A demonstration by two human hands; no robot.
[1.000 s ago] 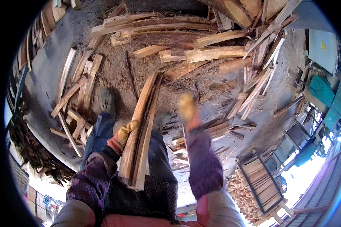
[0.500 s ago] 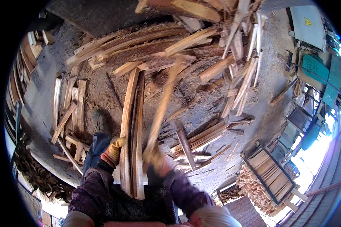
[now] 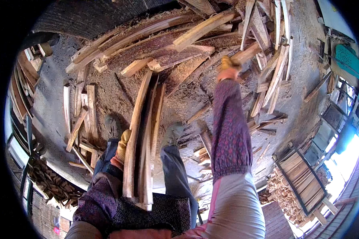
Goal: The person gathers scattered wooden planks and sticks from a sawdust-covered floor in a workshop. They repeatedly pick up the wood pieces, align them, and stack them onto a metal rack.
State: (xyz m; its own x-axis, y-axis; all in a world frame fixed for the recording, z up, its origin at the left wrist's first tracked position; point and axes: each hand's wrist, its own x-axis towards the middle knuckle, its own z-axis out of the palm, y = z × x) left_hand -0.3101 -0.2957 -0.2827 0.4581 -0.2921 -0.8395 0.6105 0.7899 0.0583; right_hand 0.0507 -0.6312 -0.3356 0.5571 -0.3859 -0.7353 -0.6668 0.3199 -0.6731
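My left hand (image 3: 123, 148), in a yellow-orange work glove, is closed on a bundle of long split wood strips (image 3: 132, 149). The bundle stands tilted away from me, its near end on my dark patterned apron (image 3: 169, 213). My right hand (image 3: 229, 68), gloved alike, is stretched far forward with its fingers curled over the near end of a thick wood strip (image 3: 247, 53) on the pile. Its fingertips are slightly blurred and partly hidden. A purple patterned sleeve cover (image 3: 232, 127) runs along my right forearm.
Long split boards (image 3: 147, 32) lie heaped across the far ground, with thin pale strips (image 3: 281, 75) at the right. Shorter strips (image 3: 91, 111) lie beside my left boot (image 3: 113, 126). A framed stack of wood (image 3: 301, 181) stands at the lower right.
The strip my right hand was holding now lies in the bundle at my left hand. My right hand has moved forward and right to another strip on the pile.
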